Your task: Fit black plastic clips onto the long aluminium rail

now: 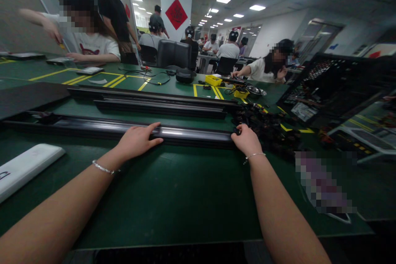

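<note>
Long black rail (192,135): lay flat on the green bench (173,198), long axis parallel to the near edge, ends pointing left and right. Left hand (136,141): grip released, palm flat on the rail's middle, fingers extended. Right hand (246,139): at the rail's right end, fingers curled; grip state could not be told. Two more rails (161,103) lay parallel behind. Black parts heap (269,126) just right. White slab (24,167) at the near left edge.
</note>
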A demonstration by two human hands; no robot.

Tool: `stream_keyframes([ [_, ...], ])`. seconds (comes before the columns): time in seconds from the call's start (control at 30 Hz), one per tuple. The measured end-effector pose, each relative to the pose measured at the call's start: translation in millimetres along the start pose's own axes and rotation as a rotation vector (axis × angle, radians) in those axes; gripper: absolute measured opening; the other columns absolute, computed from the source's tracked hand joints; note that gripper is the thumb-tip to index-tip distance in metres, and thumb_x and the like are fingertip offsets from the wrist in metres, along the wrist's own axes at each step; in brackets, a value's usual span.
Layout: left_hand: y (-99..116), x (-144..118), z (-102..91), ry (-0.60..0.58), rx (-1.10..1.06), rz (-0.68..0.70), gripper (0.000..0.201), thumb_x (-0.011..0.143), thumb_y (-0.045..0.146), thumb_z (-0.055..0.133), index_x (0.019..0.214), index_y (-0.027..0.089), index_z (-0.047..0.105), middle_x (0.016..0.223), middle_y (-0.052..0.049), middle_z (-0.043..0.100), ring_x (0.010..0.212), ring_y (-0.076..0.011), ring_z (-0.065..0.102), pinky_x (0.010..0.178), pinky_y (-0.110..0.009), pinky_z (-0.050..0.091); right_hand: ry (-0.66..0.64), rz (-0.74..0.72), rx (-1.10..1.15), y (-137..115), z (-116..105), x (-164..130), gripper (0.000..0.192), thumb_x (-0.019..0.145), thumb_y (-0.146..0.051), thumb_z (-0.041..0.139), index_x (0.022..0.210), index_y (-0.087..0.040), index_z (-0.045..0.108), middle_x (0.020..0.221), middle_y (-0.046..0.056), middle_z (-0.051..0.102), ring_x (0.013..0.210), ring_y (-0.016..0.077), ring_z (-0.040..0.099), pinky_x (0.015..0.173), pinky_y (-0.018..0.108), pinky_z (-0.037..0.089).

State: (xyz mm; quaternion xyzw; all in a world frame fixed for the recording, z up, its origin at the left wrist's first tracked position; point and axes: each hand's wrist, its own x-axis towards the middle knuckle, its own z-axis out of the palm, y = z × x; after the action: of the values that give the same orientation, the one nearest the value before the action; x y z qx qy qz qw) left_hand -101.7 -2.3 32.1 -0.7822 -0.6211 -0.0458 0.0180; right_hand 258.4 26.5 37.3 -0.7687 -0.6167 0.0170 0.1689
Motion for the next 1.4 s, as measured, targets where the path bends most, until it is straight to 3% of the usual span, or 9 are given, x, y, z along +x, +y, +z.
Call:
stream_keyframes([
  [0.67,-3,0,2.0,0.011,0.002,0.005,0.069,0.080,0.061,0.034,0.136,0.022,0.033,0.110,-0.008,0.066,0.103,-0.0270,0.059,0.087,-0.037,0.039,-0.025,0.061,-0.063,25,-5,9,0.041,0.075,-0.037,0.048,0.110,-0.019,0.057,0.108,0.012,0.058,0.105,0.0260,0.052,0.087,0.037,0.041],
  [0.97,-2,0,0.7,0.005,-0.006,0.005,0.069,0.080,0.062,0.034,0.136,0.022,0.032,0.111,-0.009,0.065,0.104,-0.0267,0.058,0.088,-0.037,0.039,-0.048,0.152,-0.083,34,-9,12,0.045,0.073,-0.041,0.049,0.113,-0.020,0.056,0.113,0.015,0.055,0.104,0.0292,0.053,0.084,0.041,0.043],
  [1.4,-2,1,1.5,0.013,-0.002,0.007,0.069,0.080,0.061,0.035,0.136,0.020,0.034,0.107,-0.010,0.066,0.102,-0.0274,0.059,0.089,-0.038,0.038,-0.096,0.279,0.007,41,-19,13,0.053,0.073,-0.039,0.051,0.121,-0.014,0.048,0.109,0.016,0.059,0.098,0.0270,0.058,0.083,0.035,0.043],
])
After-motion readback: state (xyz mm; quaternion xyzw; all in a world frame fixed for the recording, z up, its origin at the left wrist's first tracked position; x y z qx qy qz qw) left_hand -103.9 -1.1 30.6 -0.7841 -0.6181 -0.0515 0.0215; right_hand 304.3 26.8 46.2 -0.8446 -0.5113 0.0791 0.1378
